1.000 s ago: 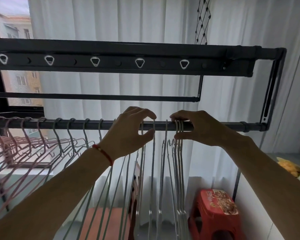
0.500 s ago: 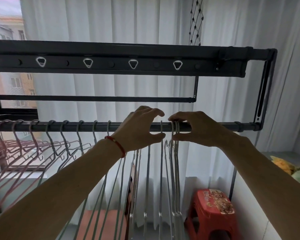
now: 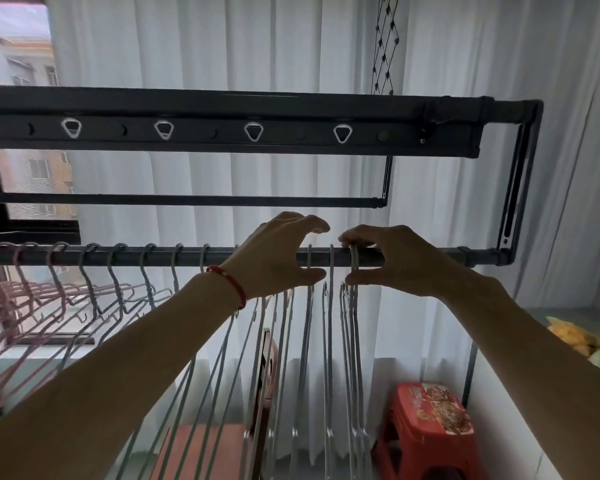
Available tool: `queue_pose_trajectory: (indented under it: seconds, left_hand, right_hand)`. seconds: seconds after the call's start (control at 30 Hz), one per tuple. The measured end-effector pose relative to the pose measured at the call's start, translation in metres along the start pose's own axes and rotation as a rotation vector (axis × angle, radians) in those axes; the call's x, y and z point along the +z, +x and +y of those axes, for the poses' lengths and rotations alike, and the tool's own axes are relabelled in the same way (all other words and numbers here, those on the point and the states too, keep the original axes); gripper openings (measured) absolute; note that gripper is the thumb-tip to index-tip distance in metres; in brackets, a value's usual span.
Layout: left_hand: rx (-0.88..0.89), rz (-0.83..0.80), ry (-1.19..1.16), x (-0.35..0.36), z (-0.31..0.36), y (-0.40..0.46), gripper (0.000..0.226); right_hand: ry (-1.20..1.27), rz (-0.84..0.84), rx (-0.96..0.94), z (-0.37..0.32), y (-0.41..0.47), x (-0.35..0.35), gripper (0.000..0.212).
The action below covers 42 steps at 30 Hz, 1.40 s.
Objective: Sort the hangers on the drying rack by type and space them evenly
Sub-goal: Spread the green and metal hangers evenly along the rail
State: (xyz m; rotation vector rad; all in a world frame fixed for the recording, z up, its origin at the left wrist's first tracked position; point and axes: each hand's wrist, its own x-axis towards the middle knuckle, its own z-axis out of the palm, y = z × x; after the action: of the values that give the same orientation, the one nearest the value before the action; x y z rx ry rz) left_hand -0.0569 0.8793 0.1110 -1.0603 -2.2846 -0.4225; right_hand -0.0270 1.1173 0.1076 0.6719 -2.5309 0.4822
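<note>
Since the frame a second earlier, our left hand (image 3: 274,261) had slid right along the rail (image 3: 413,257), closing most of the gap to our right hand (image 3: 395,261), and more spaced hooks stood behind our left wrist. Our left thumb and fingers bracketed the rail, loosely curled around one grey hanger (image 3: 309,271) hook without clearly pinching it; whether they gripped it, we could not tell. Our right fingertips (image 3: 347,241) pressed on top of a tight bunch of grey hangers (image 3: 353,268), thumb beneath, holding the bunch in place. One more grey hook hung between our two thumbs. Left of our left fingers, grey hangers sat evenly spread, with pink hangers (image 3: 21,271) grouped beyond them. We judged sorting largely done and spacing under way; the next move called for peeling one hook off the bunch and sliding it leftward.
</note>
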Motion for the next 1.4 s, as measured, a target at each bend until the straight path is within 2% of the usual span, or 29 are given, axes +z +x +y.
queue_pose_trajectory:
  seconds: [0.4,1.1,1.4]
  left_hand:
    - [0.003,-0.005,-0.043,0.004,0.002,0.007,0.068]
    - [0.035,-0.006,-0.067,0.014,0.013,0.018,0.066]
    - [0.026,-0.009,-0.081,0.018,0.010,0.019,0.069]
  right_hand:
    - [-0.014,0.018,0.003,0.006,0.000,-0.001,0.064]
    - [-0.069,0.017,-0.004,0.014,-0.014,-0.014,0.052]
    - [-0.066,-0.008,0.030,0.017,-0.017,-0.018,0.063]
